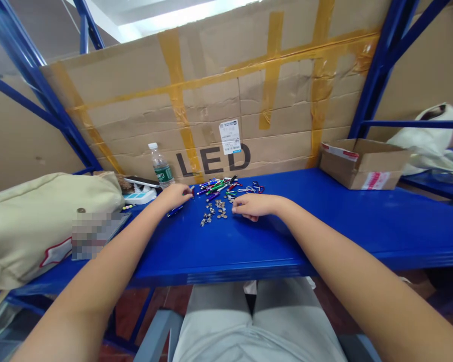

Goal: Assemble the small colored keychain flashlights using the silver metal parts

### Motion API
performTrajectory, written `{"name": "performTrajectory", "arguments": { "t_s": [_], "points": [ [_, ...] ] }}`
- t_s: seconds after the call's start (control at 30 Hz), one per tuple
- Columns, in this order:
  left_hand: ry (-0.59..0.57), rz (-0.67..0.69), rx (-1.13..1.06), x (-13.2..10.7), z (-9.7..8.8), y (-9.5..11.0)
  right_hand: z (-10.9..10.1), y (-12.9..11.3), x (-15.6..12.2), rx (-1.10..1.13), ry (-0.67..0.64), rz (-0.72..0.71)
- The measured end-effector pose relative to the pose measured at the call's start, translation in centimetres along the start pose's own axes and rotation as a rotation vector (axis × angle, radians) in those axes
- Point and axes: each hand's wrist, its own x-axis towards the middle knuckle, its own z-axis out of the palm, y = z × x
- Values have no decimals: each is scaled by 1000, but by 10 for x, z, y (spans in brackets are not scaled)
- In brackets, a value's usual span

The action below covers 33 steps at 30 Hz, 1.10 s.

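Observation:
My left hand (178,196) is closed, its fingertips together beside a small dark reddish piece; what it holds is mostly hidden. A blue tube (174,211) lies just below that hand. My right hand (255,206) is at the right edge of some small round metal discs (221,208), fingers curled and fingertips low to the table; anything in them is hidden. Small shiny metal pieces (207,217) lie left of the discs. Behind both is a pile of slim coloured metal tubes (216,186), blue, green, purple and red. Several carabiner clips (252,188) lie at its right.
The blue table (241,246) is backed by a taped cardboard sheet (219,95). A water bottle (161,166) and a white power strip (139,196) stand at back left, near a cream bag (49,216). An open cardboard box (364,163) sits at right.

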Motion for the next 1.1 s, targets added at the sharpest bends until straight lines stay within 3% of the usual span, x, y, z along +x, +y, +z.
{"name": "performTrajectory", "arguments": {
  "t_s": [0.13, 0.27, 0.43, 0.53, 0.63, 0.73, 0.83, 0.97, 1.1],
  "points": [
    [-87, -54, 20, -25, 12, -9, 1, 8, 6, -14, 59, 25],
    [-162, -119, 39, -22, 11, -7, 1, 13, 8, -55, 168, 36],
    [-262, -76, -90, -27, 5, -12, 0, 11, 6, -180, 303, 18],
    [-179, -24, -188, -31, 5, -11, 6, 1, 5, -239, 331, -77],
    [43, 121, -361, -31, 5, 0, 16, -10, 7, -265, 307, -130],
    [170, 234, -533, -32, 3, 19, 26, -13, 12, -278, 260, -147],
    [187, 296, -615, -34, 3, 33, 30, -10, 17, -283, 220, -158],
    [118, 349, -647, -35, 9, 41, 30, -6, 19, -281, 204, -138],
    [84, 363, -673, -33, 15, 45, 30, -8, 19, -268, 281, -151]
  ]
}}
